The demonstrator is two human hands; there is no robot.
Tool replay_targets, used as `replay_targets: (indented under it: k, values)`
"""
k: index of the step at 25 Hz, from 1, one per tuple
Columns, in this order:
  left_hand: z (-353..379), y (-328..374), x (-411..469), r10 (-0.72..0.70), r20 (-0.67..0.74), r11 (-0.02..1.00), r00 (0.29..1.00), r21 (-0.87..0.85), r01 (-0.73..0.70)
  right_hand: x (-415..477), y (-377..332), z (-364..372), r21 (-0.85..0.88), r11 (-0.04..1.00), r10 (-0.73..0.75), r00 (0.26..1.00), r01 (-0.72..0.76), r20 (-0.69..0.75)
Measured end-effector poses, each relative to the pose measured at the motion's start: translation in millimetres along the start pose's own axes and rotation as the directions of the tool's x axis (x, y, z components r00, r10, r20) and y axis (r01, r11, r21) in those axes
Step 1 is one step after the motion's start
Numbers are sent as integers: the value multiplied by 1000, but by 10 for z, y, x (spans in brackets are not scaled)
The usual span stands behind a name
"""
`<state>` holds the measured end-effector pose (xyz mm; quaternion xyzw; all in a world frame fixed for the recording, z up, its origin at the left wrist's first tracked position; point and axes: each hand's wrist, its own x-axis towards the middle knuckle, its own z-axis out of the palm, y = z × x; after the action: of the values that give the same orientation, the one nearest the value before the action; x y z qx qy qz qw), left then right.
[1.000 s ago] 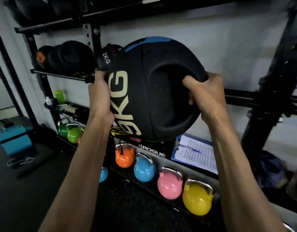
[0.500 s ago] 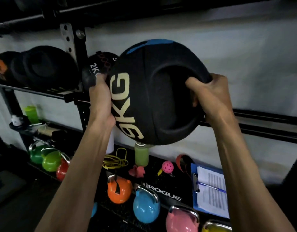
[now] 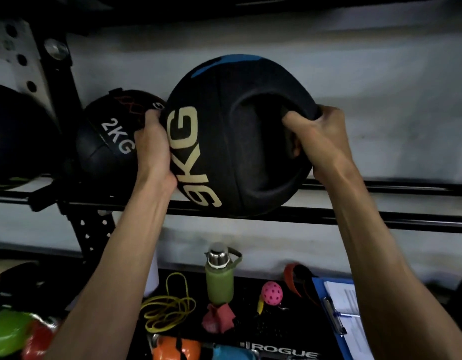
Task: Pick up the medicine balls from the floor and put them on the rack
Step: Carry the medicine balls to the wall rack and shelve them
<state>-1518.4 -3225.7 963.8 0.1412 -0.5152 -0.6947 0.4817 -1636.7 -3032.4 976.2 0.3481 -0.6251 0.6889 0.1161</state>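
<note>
Both hands clasp the 9KG medicine ball (image 3: 224, 141): the left hand (image 3: 153, 149) curls round its left side, and the right hand (image 3: 321, 141) hooks the rim of its moulded grip. The ball hangs at the rack's rails (image 3: 380, 219), its underside overlapping the front rail, just beside a 2KG ball (image 3: 113, 141) already shelved. I judge this the placing step. Next it needs settling onto both rails, sparing the left fingers (image 3: 153, 116) between the balls, before release.
</note>
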Motion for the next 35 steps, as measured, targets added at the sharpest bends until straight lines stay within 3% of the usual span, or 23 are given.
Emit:
replay_targets:
  k: [14,20,25,30,35]
  values:
    - [256,-408,675,-52,0,988,999,148,51,544,581,189,-10,980,197,980,-197,-32]
    - [261,-428,666,-15,-4,991,1000,136,15,548,601,152,-39,977,211,977,-211,-7]
    - [247,-421,554,-12,-55,990,998,138,20,416,595,225,-65,987,136,983,-145,-126]
    - [107,-602,148,169,-13,933,986,323,-155,99,737,125,-134,984,101,986,-119,-135]
    - [74,-802,-768,384,68,806,921,461,-371,-726,731,-378,-261,963,32,989,-69,-143]
